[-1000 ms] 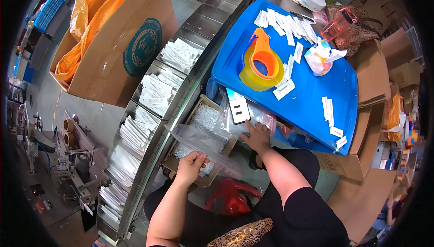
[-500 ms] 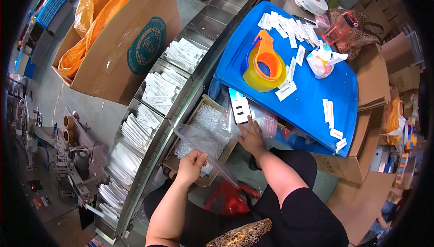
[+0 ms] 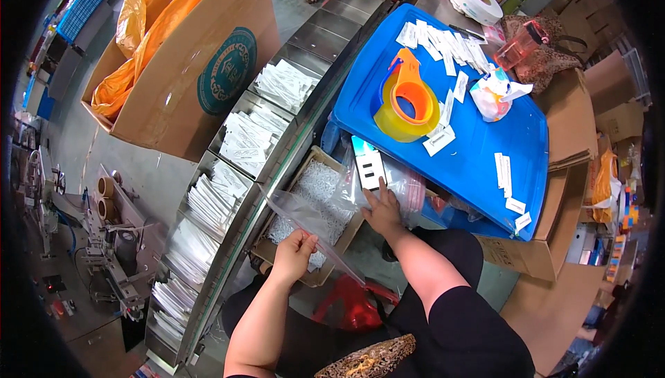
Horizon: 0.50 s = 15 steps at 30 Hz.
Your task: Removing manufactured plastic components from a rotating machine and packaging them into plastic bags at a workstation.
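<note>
My left hand (image 3: 294, 256) pinches the edge of a clear plastic bag (image 3: 296, 208), which spreads over an open cardboard box (image 3: 355, 230) holding many small whitish pieces (image 3: 321, 183). To the right, my right hand (image 3: 385, 214) has its fingers apart, and a fingertip reaches the lower end of a phone (image 3: 369, 165) with a lit screen. The phone rests on clear plastic beside the box, by the near edge of a large blue lid (image 3: 478, 170). Next to my right hand lies a pink, round-edged item (image 3: 414, 192) under the plastic.
A metal conveyor (image 3: 242, 194) with compartments of white packets runs along the left. On the blue lid are a yellow-and-orange cup-like holder (image 3: 405, 104), loose packets (image 3: 443, 42) and a tissue pack (image 3: 490, 97). A red stool (image 3: 352, 303) stands below; a large carton (image 3: 187, 80) is beyond.
The phone's screen content looks slightly shifted. Both hands keep nearly the same places, the left still pinching the bag.
</note>
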Each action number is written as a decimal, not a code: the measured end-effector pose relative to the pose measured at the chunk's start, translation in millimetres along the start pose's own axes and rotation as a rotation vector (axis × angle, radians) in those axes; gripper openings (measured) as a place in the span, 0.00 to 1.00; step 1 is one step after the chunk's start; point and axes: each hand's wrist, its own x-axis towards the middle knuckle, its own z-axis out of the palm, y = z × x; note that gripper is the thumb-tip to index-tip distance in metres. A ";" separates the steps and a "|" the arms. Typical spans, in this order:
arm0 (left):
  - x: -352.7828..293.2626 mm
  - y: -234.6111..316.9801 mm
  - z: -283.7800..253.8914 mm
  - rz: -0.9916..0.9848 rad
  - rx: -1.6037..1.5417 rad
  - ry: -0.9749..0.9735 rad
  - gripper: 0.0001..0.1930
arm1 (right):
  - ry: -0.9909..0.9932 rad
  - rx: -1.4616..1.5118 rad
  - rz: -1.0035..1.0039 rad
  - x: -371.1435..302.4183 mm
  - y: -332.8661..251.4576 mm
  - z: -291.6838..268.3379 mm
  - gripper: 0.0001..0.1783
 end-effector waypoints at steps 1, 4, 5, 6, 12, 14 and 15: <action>-0.2 -0.2 0.0 -0.001 0.000 0.001 0.09 | 0.016 0.014 0.002 0.2 -1.3 -0.8 0.30; -0.3 4.0 1.3 0.044 -0.003 0.023 0.10 | 0.116 0.060 0.022 3.3 6.1 2.4 0.30; -0.5 8.4 1.8 0.011 -0.006 0.021 0.10 | 0.199 0.092 0.036 4.3 11.1 3.6 0.30; -1.5 9.9 0.6 -0.026 -0.009 0.026 0.10 | 0.196 0.094 0.034 3.7 10.3 1.0 0.30; -2.3 9.8 -1.1 -0.007 0.002 0.029 0.10 | 0.201 -0.008 0.107 -0.6 13.7 -6.4 0.29; -2.4 11.7 0.3 -0.005 -0.001 0.033 0.10 | 0.197 -0.046 0.088 -1.2 15.1 -5.2 0.29; -2.2 12.1 0.3 -0.002 -0.002 0.038 0.09 | 0.197 -0.045 0.088 -0.6 13.7 -5.8 0.29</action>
